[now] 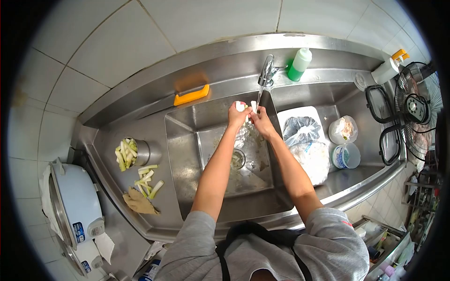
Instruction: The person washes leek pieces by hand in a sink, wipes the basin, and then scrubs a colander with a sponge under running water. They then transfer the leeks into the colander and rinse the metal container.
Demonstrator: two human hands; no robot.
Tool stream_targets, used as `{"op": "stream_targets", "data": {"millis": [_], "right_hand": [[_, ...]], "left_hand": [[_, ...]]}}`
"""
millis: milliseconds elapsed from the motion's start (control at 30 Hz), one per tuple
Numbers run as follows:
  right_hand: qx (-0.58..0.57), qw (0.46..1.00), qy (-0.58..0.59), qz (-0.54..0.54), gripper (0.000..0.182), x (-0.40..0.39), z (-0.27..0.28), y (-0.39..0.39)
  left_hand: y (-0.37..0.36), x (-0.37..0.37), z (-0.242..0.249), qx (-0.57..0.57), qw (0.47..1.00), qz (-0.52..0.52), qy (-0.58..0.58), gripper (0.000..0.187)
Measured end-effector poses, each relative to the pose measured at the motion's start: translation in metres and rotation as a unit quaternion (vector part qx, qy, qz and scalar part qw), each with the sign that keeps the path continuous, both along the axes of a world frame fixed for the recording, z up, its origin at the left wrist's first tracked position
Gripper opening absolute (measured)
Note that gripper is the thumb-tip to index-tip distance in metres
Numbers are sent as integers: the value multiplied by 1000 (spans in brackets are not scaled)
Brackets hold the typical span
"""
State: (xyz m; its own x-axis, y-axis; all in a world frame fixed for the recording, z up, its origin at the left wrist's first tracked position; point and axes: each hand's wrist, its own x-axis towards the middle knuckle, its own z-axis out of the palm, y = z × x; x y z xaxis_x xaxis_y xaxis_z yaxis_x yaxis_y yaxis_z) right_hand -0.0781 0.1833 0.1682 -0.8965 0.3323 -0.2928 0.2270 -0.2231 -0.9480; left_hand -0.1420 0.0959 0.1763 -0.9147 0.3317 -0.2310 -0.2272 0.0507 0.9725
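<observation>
Under the running faucet (pixel 267 70), both hands are close together above the sink basin (pixel 185 164). My left hand (pixel 237 116) is closed around pale stalk pieces (pixel 240 106) that look like leek. My right hand (pixel 262 122) is closed on a white leek piece (pixel 254 107), its fingers almost touching the left hand's. Water runs down past the right fingers into the basin. To the left, cut leek stalks (pixel 125 153) fill a metal pot (pixel 149 152). Several loose stalks (pixel 146 179) lie on the steel drainboard beside a brown cloth or sponge (pixel 139 201).
A yellow-orange handled tool (pixel 191 95) rests at the back ledge. Behind the faucet stands a bottle of green liquid (pixel 300 64). The right basin has a white board (pixel 307 114), plastic bags (pixel 309 159) and two tubs (pixel 346 155). A fan (pixel 416 110) stands far right.
</observation>
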Motion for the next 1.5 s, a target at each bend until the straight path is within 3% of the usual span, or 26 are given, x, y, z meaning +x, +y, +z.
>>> {"op": "stream_targets", "data": {"millis": [33, 267, 500, 567, 667, 733, 800, 933, 1000, 1067, 1133, 1300, 1367, 1400, 1500], "right_hand": [[63, 997, 40, 20, 22, 0, -4, 0], [27, 999, 14, 8, 19, 3, 7, 5], [-56, 998, 7, 5, 20, 6, 25, 3], [-50, 999, -3, 21, 20, 6, 25, 6], [-10, 998, 30, 49, 19, 2, 8, 9], [9, 997, 27, 72, 20, 3, 11, 10], [29, 995, 25, 94, 20, 3, 16, 12], [-58, 997, 15, 55, 22, 4, 26, 14], [-78, 995, 4, 56, 23, 5, 28, 17], [-178, 981, -10, 73, 23, 6, 28, 19], [-225, 972, -28, 55, 23, 9, 32, 22], [-355, 933, -22, 52, 21, 22, 27, 35], [-369, 927, -22, 68, 31, 31, 51, 38], [-413, 908, -8, 63, 49, 31, 66, 36], [-368, 927, -13, 68, 56, 14, 62, 31]], "left_hand": [[1, 0, 0, 32, 999, 15, -20, 27], [2, 1, 1, 33, 999, 5, -25, 26], [8, -1, 7, -40, 994, 23, 97, 22], [7, -1, 12, -82, 988, 28, 128, 22], [7, 0, 15, -28, 999, -4, 44, 20], [7, -3, 4, -87, 986, -4, 140, 19], [7, -3, 3, -33, 994, -18, 106, 19], [5, 1, 10, 44, 996, -32, 67, 18], [6, 5, 8, 23, 996, -23, 82, 16], [8, 6, 5, 3, 995, -13, 98, 14], [11, 3, -5, -96, 974, 5, 204, 16], [-4, 1, -6, -242, 949, 13, 203, 25], [-13, -6, -24, -283, 940, 22, 190, 29], [-15, -8, -26, -293, 936, 15, 196, 30], [-12, -10, -31, -238, 963, -60, 115, 29]]}}
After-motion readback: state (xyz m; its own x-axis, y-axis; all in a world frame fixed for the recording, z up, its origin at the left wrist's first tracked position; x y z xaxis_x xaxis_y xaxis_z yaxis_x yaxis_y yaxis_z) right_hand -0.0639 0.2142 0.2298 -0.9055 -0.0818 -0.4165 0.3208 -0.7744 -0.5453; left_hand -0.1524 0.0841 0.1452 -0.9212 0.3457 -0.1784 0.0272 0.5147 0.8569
